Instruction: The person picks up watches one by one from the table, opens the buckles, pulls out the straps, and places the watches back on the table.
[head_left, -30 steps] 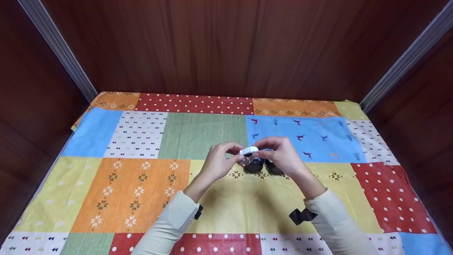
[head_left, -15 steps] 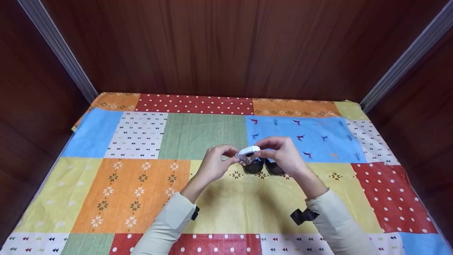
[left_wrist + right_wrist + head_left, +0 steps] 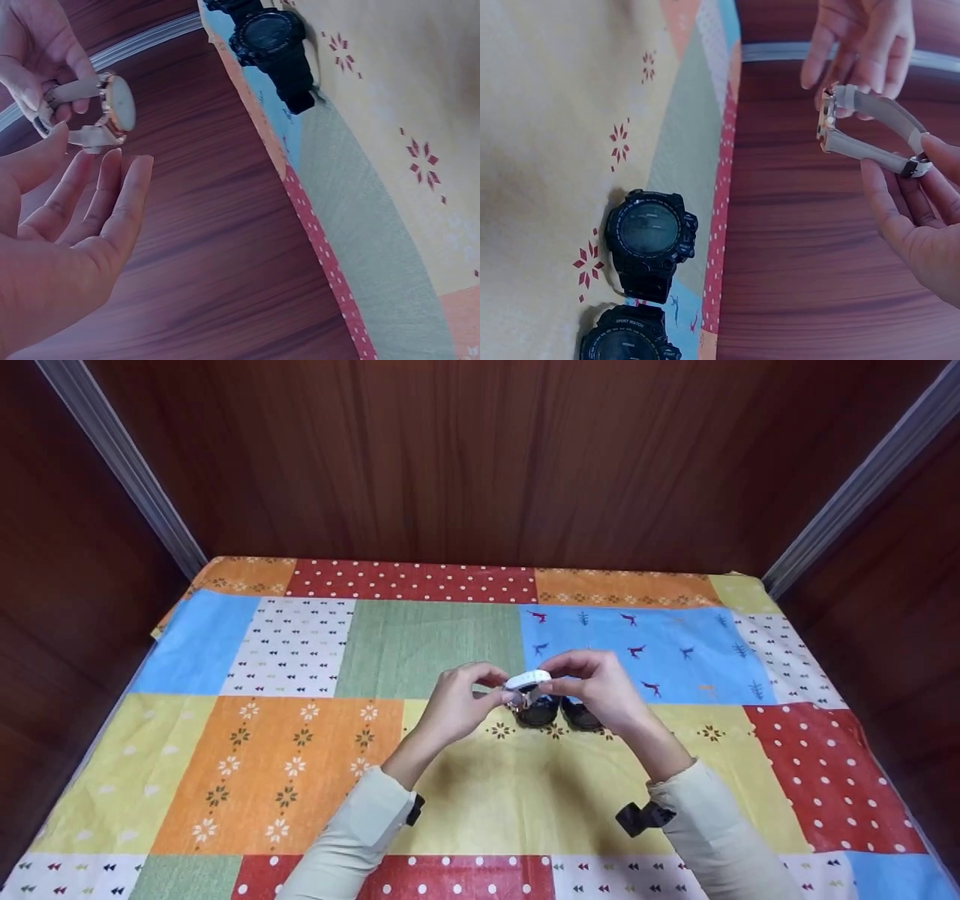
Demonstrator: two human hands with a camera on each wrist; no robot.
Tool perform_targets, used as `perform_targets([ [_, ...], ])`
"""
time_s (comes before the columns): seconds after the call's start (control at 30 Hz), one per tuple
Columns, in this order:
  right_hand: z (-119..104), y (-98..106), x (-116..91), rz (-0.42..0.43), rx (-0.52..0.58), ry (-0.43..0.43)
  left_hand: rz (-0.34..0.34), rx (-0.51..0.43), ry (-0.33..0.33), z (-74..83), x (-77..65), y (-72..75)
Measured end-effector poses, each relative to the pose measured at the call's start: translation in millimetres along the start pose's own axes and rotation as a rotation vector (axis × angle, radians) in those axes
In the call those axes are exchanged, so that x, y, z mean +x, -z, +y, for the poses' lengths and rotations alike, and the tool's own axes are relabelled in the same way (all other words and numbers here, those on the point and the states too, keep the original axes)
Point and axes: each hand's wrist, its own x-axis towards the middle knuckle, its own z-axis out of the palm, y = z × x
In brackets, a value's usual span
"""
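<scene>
The right hand (image 3: 606, 691) pinches the white watch (image 3: 529, 679) by its strap (image 3: 866, 151), case (image 3: 122, 103) touching the relaxed left hand (image 3: 459, 703).

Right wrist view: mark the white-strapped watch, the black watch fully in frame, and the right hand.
White-strapped watch (image 3: 863, 150): right wrist view, on the lower length of strap.
Black watch (image 3: 649, 229): right wrist view, on its dial.
Right hand (image 3: 924, 234): right wrist view, middle of the hand, below the thumb.

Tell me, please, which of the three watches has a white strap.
The white-strapped watch in the right hand; the two black watches lie on the cloth.
</scene>
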Motion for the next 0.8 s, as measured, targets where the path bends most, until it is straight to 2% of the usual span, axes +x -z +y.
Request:
perform_targets([
  [0.27, 0.3, -7.3, 0.6, -0.03, 0.033, -0.003, 0.039, -0.061, -0.025, 10.1, 2.5, -4.3],
  [0.4, 1.3, -10.4, 0.9, -0.052, 0.014, 0.006, 0.051, -0.047, -0.03, 11.4, 2.6, -6.9],
  [0.6, 4.6, -12.0, 0.9, -0.073, 0.018, 0.032, 0.058, -0.034, -0.079, 8.7, 3.1, -10.1],
  [0.8, 3.2, -12.4, -0.4, -0.079, 0.042, 0.029, 0.034, -0.086, -0.051, 7.3, 2.4, -10.2],
])
